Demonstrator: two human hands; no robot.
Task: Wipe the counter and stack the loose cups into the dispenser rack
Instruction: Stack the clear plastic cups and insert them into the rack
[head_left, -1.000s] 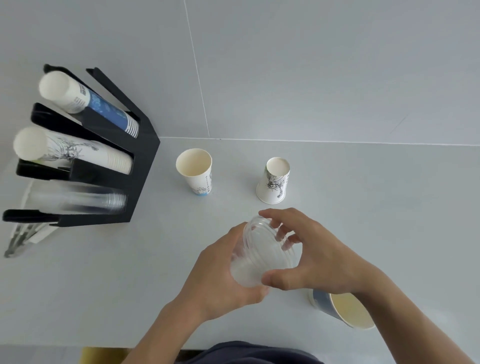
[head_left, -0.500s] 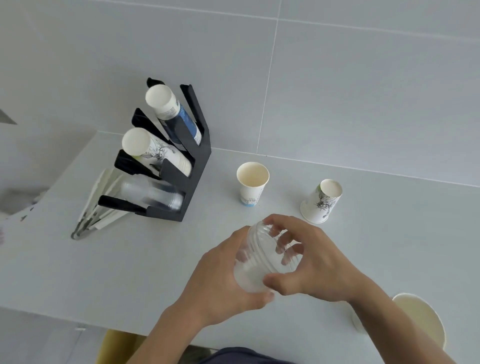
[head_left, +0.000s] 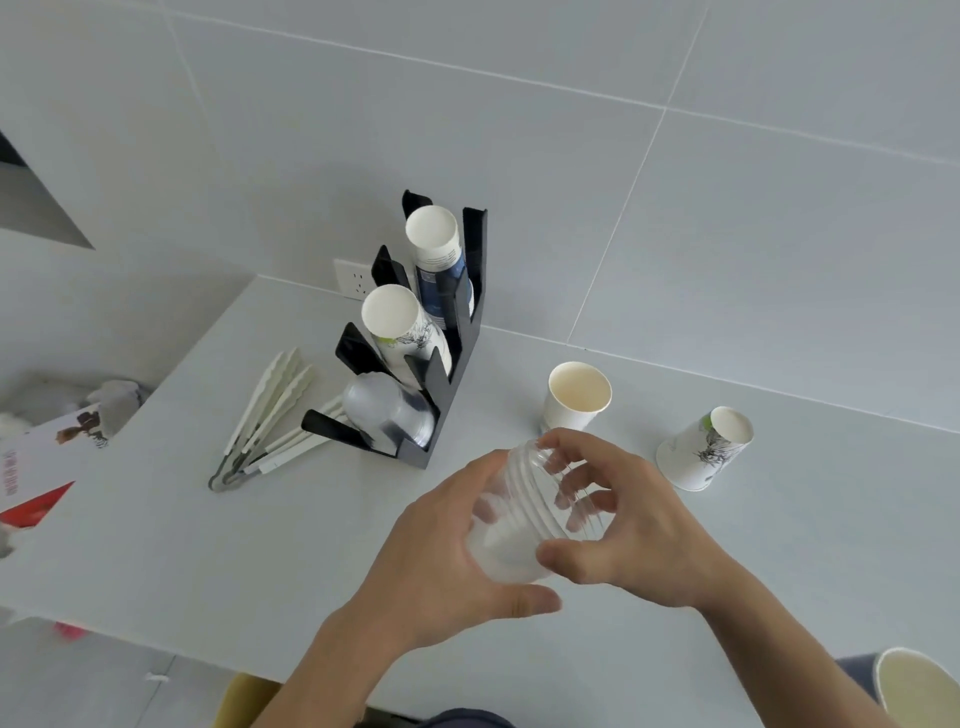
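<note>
Both hands hold a stack of clear plastic cups (head_left: 519, 512) above the white counter (head_left: 156, 545). My left hand (head_left: 441, 561) cradles its base from below and my right hand (head_left: 628, 525) wraps its ribbed upper part. The black dispenser rack (head_left: 457, 358) stands at the back left with three slanted slots: blue paper cups (head_left: 439, 254) on top, printed white cups (head_left: 400, 332) in the middle, clear cups (head_left: 387, 410) at the bottom. An upright paper cup (head_left: 576, 400) and an upside-down printed cup (head_left: 704, 449) stand loose on the counter. Another paper cup (head_left: 917, 686) lies at the bottom right.
White tongs (head_left: 265, 415) lie left of the rack. A wall socket (head_left: 353, 278) sits behind it. Beyond the counter's left edge a red-and-white box (head_left: 36, 467) rests lower down. The tiled wall rises right behind the counter.
The view has swung left and back, so the rack now appears nearer the centre. Both hands still hold the clear cups in much the same pose.
</note>
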